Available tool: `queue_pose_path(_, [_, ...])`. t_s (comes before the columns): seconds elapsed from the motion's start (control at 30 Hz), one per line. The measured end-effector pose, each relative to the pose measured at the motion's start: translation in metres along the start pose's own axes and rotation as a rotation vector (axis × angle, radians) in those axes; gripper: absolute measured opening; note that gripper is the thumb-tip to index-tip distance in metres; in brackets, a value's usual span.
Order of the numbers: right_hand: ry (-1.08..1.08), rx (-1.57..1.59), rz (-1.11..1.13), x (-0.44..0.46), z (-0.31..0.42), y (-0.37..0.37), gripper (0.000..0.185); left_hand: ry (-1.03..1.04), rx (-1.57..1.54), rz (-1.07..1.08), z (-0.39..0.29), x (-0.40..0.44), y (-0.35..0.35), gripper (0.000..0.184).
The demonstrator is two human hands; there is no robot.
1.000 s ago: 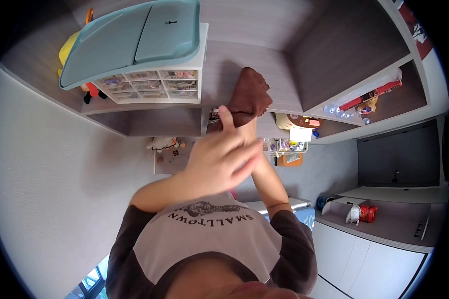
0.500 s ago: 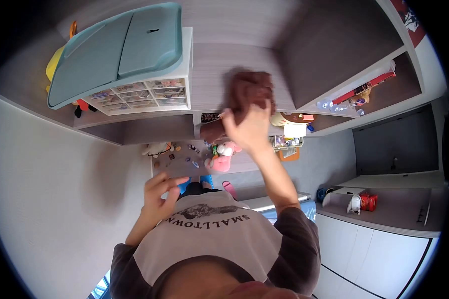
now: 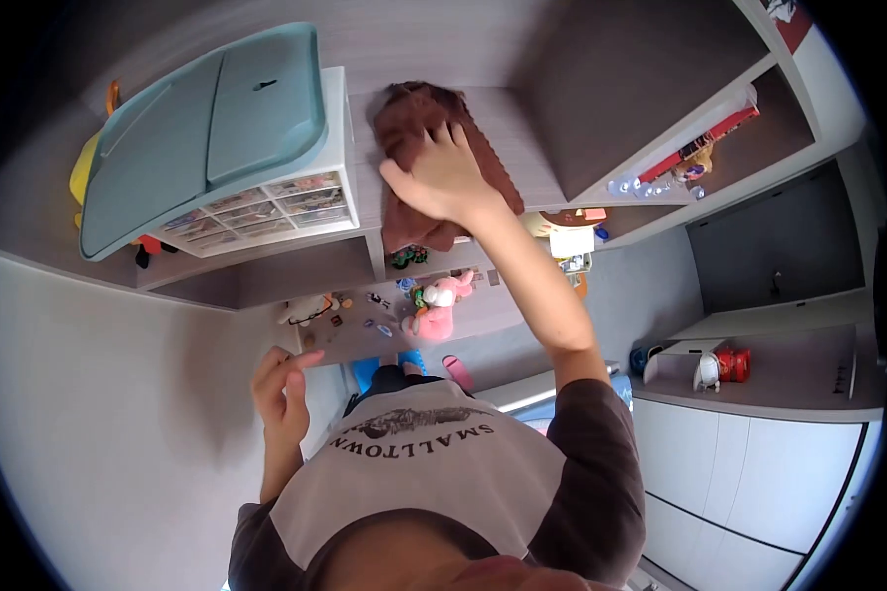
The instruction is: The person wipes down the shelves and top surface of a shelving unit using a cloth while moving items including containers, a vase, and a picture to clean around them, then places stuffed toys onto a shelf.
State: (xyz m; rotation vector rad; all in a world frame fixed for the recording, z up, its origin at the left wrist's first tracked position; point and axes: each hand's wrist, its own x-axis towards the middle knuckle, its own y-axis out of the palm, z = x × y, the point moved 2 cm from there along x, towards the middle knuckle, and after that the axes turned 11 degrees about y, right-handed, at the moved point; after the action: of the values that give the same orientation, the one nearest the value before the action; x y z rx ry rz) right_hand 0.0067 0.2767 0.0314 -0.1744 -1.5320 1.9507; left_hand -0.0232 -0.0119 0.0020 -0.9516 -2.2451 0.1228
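My right hand point(image 3: 442, 179) lies on a brown cloth point(image 3: 493, 177) with its fingers spread and its thumb stuck out to the left. It presses the cloth onto the wooden shelf point(image 3: 534, 148), and part of the cloth hangs over the front edge. My left hand point(image 3: 284, 389) is raised in the air at lower left, apart from everything. Its fingers are loosely bent and apart, with nothing visible in them. Left of the cloth stands a white drawer box point(image 3: 337, 148) with clear drawers, and a blue-green tray-like lid point(image 3: 207, 128) rests on it.
Below the shelf, a pink plush toy point(image 3: 436, 317) and several small items lie on a lower surface point(image 3: 488, 310). A brown-and-cream object point(image 3: 552, 222) stands right of my forearm. Further right are a red box point(image 3: 705, 143) and a white cabinet point(image 3: 749, 473).
My right hand and the brown cloth have moved left and deeper onto the shelf. The cloth is more spread out. My left hand has shifted slightly left and down.
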Motion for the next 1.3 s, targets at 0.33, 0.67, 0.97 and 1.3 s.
queue_pose_path(0.33, [0.54, -0.276, 0.122, 0.03, -0.076, -0.018, 0.069, -0.01, -0.017, 0.057, -0.004, 0.0, 0.004, 0.024])
queue_pose_path(0.67, [0.435, -0.184, -0.228, -0.051, -0.059, -0.034, 0.041, -0.023, -0.023, 0.075, -0.008, -0.008, 0.002, 0.022])
queue_pose_path(0.97, [0.705, 1.641, -0.266, -0.182, -0.072, -0.047, 0.045, 0.02, -0.009, 0.138, -0.018, -0.005, 0.01, 0.02])
queue_pose_path(1.3, [0.483, 2.428, -0.512, -0.246, -0.065, -0.048, 0.063, -0.03, -0.22, 0.284, -0.017, 0.028, 0.07, 0.017])
